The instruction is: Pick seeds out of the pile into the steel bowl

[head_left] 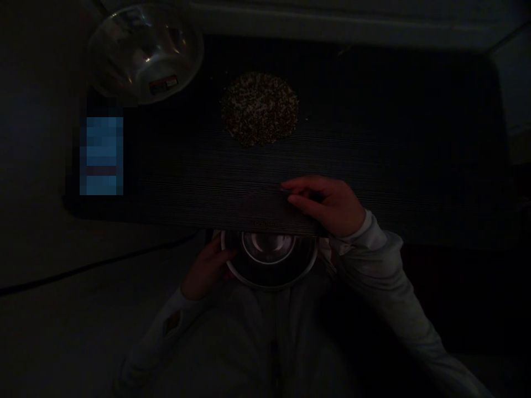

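The scene is very dark. My left hand (206, 269) grips the rim of a metal bowl (269, 279) held below the near edge of a dark ribbed table mat (373, 155). My right hand (326, 204) rests on the mat's near edge just above the bowl, fingers curled and pinched on a dark flat piece (274, 213) lying there; what that piece is I cannot make out. A round heap of small grains (259, 108) lies on the mat, farther away from both hands.
A clear glass bowl (145, 52) stands at the mat's far left corner. A blurred blue rectangle (102, 156) sits at the mat's left edge. A dark cable (95, 265) runs across the floor on the left.
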Demonstrator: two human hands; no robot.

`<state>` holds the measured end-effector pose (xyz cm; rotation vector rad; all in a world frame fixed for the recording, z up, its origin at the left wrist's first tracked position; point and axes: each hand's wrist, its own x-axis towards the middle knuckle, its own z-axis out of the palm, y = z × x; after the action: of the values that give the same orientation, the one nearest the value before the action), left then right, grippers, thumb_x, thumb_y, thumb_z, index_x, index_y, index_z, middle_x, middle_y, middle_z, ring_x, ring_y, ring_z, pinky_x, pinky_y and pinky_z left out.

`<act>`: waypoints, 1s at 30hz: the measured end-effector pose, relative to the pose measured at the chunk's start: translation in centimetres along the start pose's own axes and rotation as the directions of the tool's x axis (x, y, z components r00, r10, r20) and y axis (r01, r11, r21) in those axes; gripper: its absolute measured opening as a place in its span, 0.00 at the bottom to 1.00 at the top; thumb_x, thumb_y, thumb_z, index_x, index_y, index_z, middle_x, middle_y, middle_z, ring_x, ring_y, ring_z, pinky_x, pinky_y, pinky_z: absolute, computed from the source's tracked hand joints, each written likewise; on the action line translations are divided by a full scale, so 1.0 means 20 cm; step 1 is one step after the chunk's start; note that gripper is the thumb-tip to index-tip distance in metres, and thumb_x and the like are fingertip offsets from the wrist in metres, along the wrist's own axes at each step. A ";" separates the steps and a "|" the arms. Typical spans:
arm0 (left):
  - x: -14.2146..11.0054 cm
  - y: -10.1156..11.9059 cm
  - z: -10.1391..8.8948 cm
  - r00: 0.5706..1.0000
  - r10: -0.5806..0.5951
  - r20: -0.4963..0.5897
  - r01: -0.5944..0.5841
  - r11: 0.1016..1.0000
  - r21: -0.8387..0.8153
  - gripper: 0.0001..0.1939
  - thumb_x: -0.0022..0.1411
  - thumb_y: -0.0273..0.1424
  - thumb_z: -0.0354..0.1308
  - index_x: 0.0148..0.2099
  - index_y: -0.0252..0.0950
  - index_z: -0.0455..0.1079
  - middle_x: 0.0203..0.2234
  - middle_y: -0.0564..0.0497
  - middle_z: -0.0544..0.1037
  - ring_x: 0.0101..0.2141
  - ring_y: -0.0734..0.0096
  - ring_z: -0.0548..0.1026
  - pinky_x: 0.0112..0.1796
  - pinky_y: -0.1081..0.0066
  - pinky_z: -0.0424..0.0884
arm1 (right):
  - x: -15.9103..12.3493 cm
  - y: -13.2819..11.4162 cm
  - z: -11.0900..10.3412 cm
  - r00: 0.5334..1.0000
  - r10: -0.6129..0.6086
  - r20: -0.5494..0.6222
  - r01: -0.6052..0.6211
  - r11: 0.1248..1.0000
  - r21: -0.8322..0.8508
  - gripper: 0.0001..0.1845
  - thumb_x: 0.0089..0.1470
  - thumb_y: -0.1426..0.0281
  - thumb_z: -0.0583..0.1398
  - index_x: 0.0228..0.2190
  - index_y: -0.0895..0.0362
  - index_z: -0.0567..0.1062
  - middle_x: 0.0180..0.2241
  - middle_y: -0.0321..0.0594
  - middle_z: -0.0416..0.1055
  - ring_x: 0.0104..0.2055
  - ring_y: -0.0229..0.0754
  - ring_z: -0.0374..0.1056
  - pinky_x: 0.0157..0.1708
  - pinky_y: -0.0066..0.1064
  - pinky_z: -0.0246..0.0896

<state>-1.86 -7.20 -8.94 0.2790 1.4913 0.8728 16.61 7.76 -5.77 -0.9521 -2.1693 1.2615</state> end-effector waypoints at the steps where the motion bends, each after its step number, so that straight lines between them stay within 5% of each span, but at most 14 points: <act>1: 0.00 0.00 0.00 1.000 0.004 -0.001 -0.004 1.000 0.000 0.11 0.44 0.27 0.54 0.35 0.35 0.64 0.13 0.60 0.65 0.12 0.80 0.60 0.13 0.77 0.55 | 0.00 0.00 0.00 1.000 0.005 0.007 -0.005 1.000 0.015 0.15 0.46 0.66 0.55 0.37 0.57 0.70 0.28 0.36 0.69 0.23 0.30 0.60 0.24 0.24 0.56; 30: 0.00 -0.01 0.00 1.000 0.012 0.011 -0.012 0.999 0.036 0.12 0.43 0.28 0.55 0.34 0.35 0.64 0.12 0.60 0.64 0.11 0.80 0.59 0.13 0.78 0.55 | -0.04 0.00 0.01 0.994 -0.076 0.075 0.079 0.996 -0.048 0.12 0.46 0.68 0.55 0.34 0.57 0.71 0.26 0.35 0.68 0.24 0.30 0.60 0.25 0.23 0.56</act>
<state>-1.84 -7.31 -9.10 0.3191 1.4979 0.8539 16.95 7.03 -5.91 -0.8451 -2.2815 1.2272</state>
